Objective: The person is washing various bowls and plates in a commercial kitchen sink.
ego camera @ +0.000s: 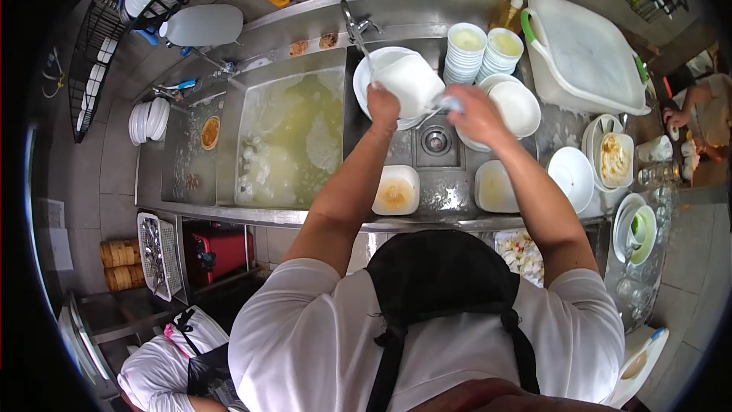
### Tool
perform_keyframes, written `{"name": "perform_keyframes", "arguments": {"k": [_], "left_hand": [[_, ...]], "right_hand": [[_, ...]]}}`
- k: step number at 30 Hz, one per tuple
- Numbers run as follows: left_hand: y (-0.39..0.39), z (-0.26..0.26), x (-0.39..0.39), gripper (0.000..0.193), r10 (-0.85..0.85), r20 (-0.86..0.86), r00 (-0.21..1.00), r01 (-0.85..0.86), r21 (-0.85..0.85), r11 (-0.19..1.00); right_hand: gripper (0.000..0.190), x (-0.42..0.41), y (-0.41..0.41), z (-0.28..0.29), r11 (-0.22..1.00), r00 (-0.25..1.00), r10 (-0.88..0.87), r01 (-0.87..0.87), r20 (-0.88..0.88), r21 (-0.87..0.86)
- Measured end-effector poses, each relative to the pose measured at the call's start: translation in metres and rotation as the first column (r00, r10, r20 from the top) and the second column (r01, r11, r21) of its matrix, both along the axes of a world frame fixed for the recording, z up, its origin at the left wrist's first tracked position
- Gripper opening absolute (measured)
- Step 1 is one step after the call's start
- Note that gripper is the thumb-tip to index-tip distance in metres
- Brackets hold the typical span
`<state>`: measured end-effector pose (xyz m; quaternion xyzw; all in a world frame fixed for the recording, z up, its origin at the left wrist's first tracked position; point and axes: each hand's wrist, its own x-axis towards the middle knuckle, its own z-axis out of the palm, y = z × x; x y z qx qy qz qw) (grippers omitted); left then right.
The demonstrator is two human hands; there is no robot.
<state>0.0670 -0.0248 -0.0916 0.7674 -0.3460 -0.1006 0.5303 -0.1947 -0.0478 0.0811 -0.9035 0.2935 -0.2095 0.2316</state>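
Observation:
A white square dish (409, 83) is gripped at its lower left edge by my left hand (383, 106). It is tilted over a round white bowl (362, 83) in the steel sink, under the metal faucet (350, 23). At the dish's right side my right hand (473, 113) is closed around something pale, blurred and partly hidden by the fingers. Right of that hand lie stacked white bowls (517, 109). Two tall stacks of small white cups (464, 54) stand behind. Nearer the front edge sit a soiled square dish (396, 190) and another square dish with pale liquid (494, 186).
Left is a basin of cloudy, foamy water (291, 143). A large white plastic tub (589, 51) stands at the back right, with soiled dishes (616, 160) and glasses nearer. A white cutlery basket (160, 254) hangs lower left. Other people are at the lower left and far right.

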Motion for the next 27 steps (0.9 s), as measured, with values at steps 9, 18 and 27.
{"name": "perform_keyframes", "arguments": {"k": [9, 18, 27], "left_hand": [[0.014, 0.044, 0.014, 0.027, 0.079, -0.527, 0.846, 0.058, 0.239, 0.969], [0.015, 0.066, -0.021, 0.036, -0.272, -0.726, 0.631, 0.188, -0.197, 0.962], [-0.049, 0.033, -0.039, 0.035, -0.668, -0.657, 0.349, 0.262, -0.616, 0.742]], "right_hand": [[0.038, -0.21, -0.202, 0.033, 0.651, 0.716, -0.693, 0.674, 0.09, -0.348], [0.038, -0.106, -0.173, 0.026, 0.673, 0.664, -0.731, 0.74, 0.158, 0.006], [0.044, 0.07, -0.065, -0.037, 0.986, 0.991, 0.002, -0.024, -0.134, -0.167]]}}
